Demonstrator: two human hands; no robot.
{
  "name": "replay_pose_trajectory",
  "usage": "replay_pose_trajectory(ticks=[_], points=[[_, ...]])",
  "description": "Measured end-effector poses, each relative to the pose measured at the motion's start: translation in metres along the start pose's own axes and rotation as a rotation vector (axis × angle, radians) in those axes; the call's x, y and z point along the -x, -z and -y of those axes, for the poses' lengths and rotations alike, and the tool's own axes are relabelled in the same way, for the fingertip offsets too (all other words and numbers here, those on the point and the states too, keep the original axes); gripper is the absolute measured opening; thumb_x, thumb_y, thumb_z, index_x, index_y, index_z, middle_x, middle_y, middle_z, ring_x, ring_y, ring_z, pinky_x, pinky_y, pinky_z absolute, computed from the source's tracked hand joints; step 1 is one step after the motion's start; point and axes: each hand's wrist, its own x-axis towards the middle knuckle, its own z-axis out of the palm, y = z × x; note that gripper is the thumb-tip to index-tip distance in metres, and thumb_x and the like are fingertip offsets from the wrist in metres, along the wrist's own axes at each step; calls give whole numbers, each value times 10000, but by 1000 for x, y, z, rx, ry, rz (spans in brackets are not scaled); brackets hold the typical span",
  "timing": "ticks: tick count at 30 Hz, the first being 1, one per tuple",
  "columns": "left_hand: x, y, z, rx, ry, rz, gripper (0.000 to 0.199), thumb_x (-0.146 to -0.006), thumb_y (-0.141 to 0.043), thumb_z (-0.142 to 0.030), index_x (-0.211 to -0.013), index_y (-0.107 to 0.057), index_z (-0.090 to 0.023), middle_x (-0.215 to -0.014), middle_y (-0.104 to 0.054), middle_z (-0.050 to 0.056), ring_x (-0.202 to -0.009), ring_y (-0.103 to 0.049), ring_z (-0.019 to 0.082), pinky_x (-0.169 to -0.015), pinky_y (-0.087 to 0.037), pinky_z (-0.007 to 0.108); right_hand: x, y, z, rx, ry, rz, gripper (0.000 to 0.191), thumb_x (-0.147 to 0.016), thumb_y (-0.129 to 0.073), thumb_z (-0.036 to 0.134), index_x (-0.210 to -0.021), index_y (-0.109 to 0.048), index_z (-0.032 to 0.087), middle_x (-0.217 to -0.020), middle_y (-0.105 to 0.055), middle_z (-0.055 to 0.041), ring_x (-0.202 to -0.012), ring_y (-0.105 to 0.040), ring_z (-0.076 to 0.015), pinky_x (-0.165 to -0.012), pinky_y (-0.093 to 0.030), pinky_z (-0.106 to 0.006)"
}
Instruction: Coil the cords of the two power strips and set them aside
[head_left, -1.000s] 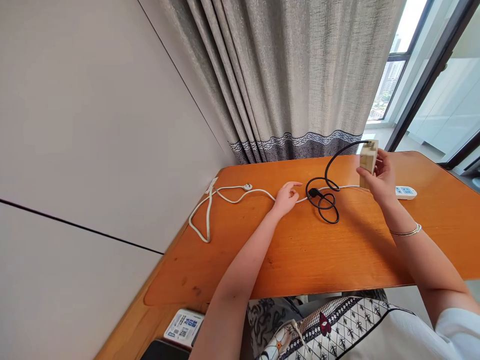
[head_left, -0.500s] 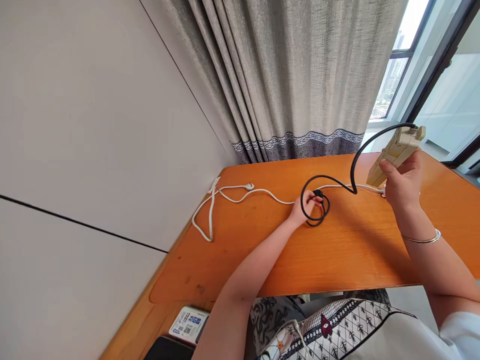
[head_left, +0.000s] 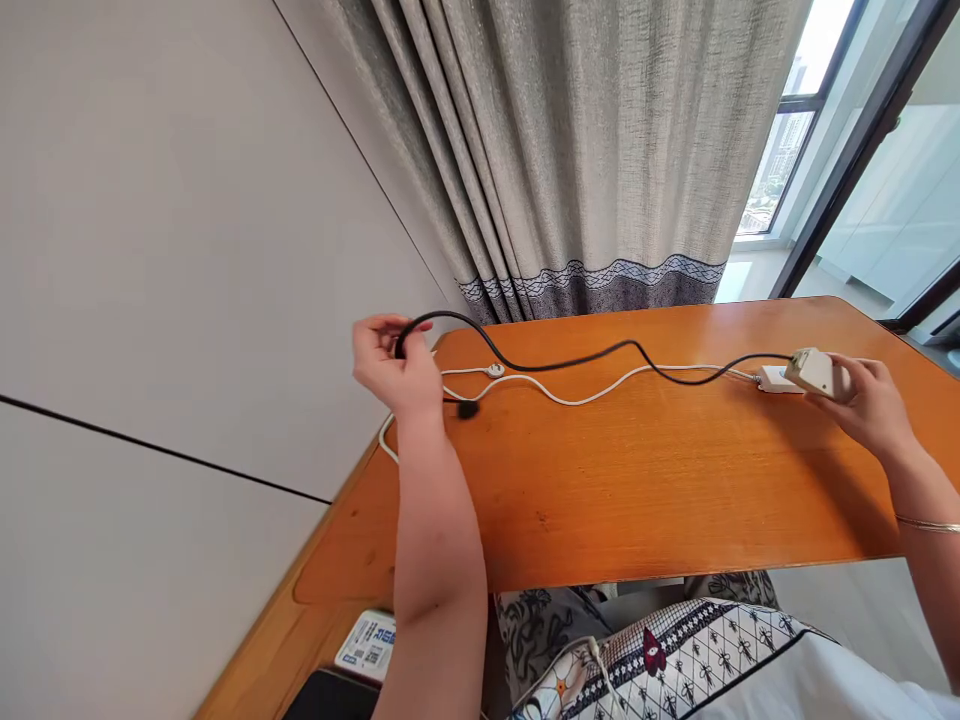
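The table (head_left: 660, 490) is offering bare wood along its near side, the wall (head_left: 165, 280) is bounding its left edge, and the curtain (head_left: 637, 150) is hanging beyond the far one. At the left, the left hand (head_left: 397, 370) is gripping the black cord (head_left: 592, 358) in curled fingers; a blurred plug (head_left: 468, 409) is showing just right of the wrist. At the right, the right hand (head_left: 862, 410) is clasping the cream strip (head_left: 814, 372), while the white strip (head_left: 776, 380) is lying partly hidden beside it.
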Motion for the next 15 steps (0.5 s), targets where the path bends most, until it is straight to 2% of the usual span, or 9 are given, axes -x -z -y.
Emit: replay_pose_trajectory(ticks=[3,5,8,11,15], points=[[5,3,6,-430,-56,232,153,-733,-549,-142,-853,-632,-187,-774,-676,18,-781,-672,191,-718,-489,295,5,-2,-17,114,69,132,492,-490,-745,643,-897,-681,373,-1021,-622,-141,-835,-618,-393,-768,-448,-607],[10,-1,14,-669,-55,460,187,-757,-566,-215,-896,-690,-200,-795,-711,37,-824,-674,234,-730,-479,320,5,-5,-27,124,124,165,431,-463,-747,627,-801,-688,368,-960,-642,-136,-761,-616,-371,-732,-448,-590],[16,-9,28,-848,-64,725,247,-794,-535,-283,-939,-725,-221,-863,-745,64,-887,-675,277,-714,-456,333,5,-12,-37,101,178,185,388,-457,-732,590,-765,-705,356,-936,-659,-140,-725,-603,-354,-664,-454,-545],[19,-15,37,-928,-56,847,271,-826,-506,-348,-903,-736,-228,-903,-757,90,-896,-673,300,-692,-441,341,3,-18,-43,70,198,201,395,-475,-714,575,-800,-721,351,-944,-662,-138,-743,-597,-353,-654,-459,-528],[24,-21,43,-1010,-25,873,432,-902,-418,-478,-843,-736,-191,-932,-750,161,-930,-672,332,-706,-455,361,-3,-27,-51,52,187,213,373,-435,-727,468,-785,-730,340,-925,-658,-149,-801,-592,-381,-712,-451,-570]])
